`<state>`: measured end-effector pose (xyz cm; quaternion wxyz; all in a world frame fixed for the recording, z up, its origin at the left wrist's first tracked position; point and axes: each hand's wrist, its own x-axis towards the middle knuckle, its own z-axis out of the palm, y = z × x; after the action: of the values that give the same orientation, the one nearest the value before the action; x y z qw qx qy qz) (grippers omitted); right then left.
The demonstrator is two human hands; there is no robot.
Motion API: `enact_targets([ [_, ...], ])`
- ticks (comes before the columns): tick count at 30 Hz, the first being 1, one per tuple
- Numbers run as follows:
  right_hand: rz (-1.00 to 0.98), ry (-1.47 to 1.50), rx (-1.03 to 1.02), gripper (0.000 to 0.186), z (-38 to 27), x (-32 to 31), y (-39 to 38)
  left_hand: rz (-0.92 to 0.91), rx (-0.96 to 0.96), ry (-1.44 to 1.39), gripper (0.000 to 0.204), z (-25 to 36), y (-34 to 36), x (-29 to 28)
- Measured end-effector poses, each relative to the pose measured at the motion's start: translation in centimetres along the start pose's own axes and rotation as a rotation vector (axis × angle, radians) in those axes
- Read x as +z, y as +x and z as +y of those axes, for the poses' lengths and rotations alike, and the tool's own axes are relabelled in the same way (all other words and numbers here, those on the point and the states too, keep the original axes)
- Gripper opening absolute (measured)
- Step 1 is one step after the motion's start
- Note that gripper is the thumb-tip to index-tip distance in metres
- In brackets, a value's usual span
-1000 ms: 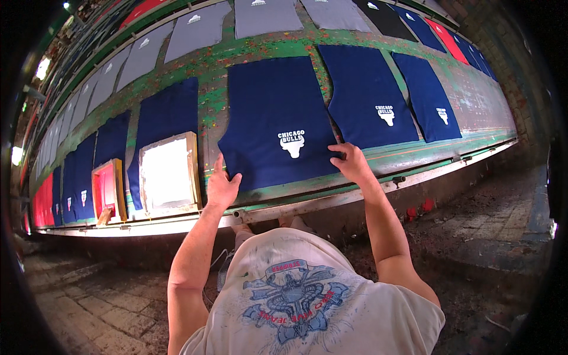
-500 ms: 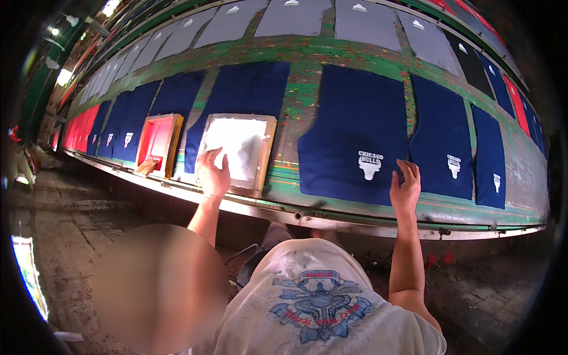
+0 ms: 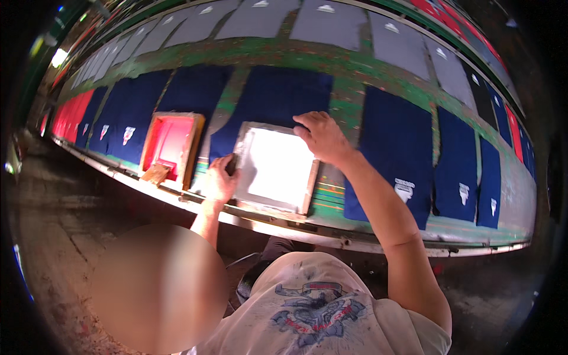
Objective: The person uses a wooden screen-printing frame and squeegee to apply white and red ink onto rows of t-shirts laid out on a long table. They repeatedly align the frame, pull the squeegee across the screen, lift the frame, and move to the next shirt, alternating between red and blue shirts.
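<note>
A screen-printing frame [image 3: 275, 168] with a bright white mesh and wooden edges lies over the lower part of a dark blue fabric piece [image 3: 284, 92]. At the frame's left edge my left hand [image 3: 220, 180] is closed, fingers curled on the wood. My right hand [image 3: 324, 139] reaches across and grips the far right corner, fingers bent over the edge. To the left lies a second wooden frame [image 3: 194, 148] with a red mesh, and a small wooden squeegee [image 3: 155, 174] rests inside it at the near end.
The long green, paint-specked table [image 3: 346, 118] carries more blue pieces, some with white prints [image 3: 404, 189]. Grey pieces [image 3: 328, 26] line the far side, and red ones [image 3: 72, 115] lie at far left. A metal rail [image 3: 349, 244] runs along the near edge.
My right hand has moved left from beside the printed blue piece onto the white-meshed frame. My left hand has gone from over the mesh to the frame's left edge. The view has shifted.
</note>
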<state>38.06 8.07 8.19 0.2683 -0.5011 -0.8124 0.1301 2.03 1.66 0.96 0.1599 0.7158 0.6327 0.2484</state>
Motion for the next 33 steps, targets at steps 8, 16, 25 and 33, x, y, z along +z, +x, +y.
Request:
enact_targets([
  [8, -0.697, 0.021, 0.354, 0.071, 0.7, 5.0, 10.0, 0.002, -0.182, -0.23, 0.049, -0.3, -0.6, 0.0],
  [16, -0.804, 0.143, 0.502, 0.088, 3.8, 4.5, 13.0, 0.204, 0.05, -0.546, 0.043, -0.7, -1.6, -0.1],
  [25, -0.087, 0.999, 0.572, 0.083, 6.1, -3.7, 4.1, 0.229, -0.039, -0.682, 0.037, -1.7, -0.4, -1.4],
  [33, 0.255, 1.334, 0.413, 0.07, -3.8, -2.2, -17.6, 0.204, -0.145, -0.936, 0.042, 6.1, 0.2, 1.5],
])
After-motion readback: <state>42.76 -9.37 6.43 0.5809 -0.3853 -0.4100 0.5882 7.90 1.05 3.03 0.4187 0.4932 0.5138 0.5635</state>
